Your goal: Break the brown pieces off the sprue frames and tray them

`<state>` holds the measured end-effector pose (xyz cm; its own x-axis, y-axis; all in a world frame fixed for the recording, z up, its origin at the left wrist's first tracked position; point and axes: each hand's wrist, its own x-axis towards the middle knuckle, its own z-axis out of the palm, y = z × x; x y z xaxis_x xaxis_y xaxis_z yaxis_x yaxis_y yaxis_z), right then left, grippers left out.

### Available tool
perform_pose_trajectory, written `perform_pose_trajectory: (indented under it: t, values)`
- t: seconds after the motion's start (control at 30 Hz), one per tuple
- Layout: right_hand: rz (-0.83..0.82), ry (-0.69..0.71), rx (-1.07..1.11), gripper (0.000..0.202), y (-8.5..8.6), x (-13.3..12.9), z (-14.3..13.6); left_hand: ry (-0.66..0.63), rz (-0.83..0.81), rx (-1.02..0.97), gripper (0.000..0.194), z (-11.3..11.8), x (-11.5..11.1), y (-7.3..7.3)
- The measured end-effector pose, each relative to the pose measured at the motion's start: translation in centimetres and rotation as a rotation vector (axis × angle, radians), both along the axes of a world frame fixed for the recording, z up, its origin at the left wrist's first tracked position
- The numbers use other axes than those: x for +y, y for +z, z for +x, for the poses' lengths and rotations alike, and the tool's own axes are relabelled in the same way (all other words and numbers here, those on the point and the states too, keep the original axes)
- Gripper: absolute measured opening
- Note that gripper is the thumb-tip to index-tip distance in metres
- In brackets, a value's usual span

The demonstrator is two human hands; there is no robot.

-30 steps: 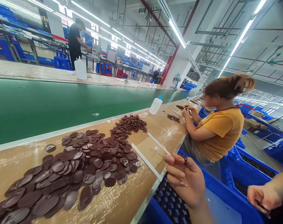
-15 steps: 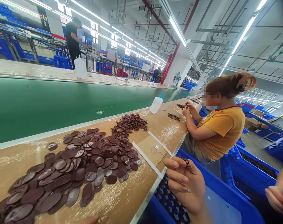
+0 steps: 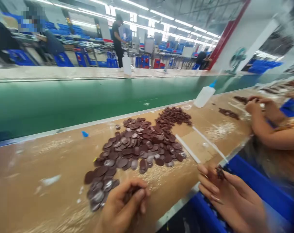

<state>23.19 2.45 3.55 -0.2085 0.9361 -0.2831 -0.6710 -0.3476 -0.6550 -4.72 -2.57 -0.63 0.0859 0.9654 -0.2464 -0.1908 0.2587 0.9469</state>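
Note:
My right hand [image 3: 230, 195] is closed, pinching a small dark brown irregular piece [image 3: 220, 173] between thumb and fingers above the table's near edge. My left hand [image 3: 127, 202] is curled over the table, thumb against fingers; whatever lies inside the fingers is hidden. Just beyond it spreads a pile of flat dark brown oval discs [image 3: 137, 145], some of them shiny. Behind and to the right of the discs lies a heap of small dark brown irregular pieces [image 3: 174, 116], similar to the one in my right hand.
A white squeeze bottle with a blue tip [image 3: 205, 96] stands on the tan tabletop [image 3: 64, 168]. A green conveyor belt [image 3: 88, 97] runs behind. Below my right hand is a blue bin [image 3: 260, 181]. A co-worker's arms [image 3: 265, 123] are at the right.
The view has swung left, shifting the piles rightward. My left hand has come up into view, curled. My right hand still pinches the small brown piece.

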Motion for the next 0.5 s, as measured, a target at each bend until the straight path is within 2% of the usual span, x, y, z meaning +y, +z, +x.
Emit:
perform_pose_trajectory:
  t: [0.1,0.2,0.37,0.5]
  values:
    - [0.014,0.116,-0.118,0.01,-1.2,-0.2,-0.6,-0.027,-0.021,-0.169,0.032,-0.1,0.1,0.0]
    - [0.04,0.21,-0.184,0.01,-1.8,-0.4,-1.3,-0.053,-0.007,-0.243,0.03,0.1,-0.1,-0.4]
    - [0.028,0.222,-0.236,0.019,-1.6,-1.1,-3.5,-0.076,0.014,-0.416,0.033,0.8,0.0,-1.1]
    - [0.002,0.254,-0.238,0.024,-1.9,-2.0,-5.9,-0.071,0.017,-0.409,0.026,0.9,-0.1,-1.1]
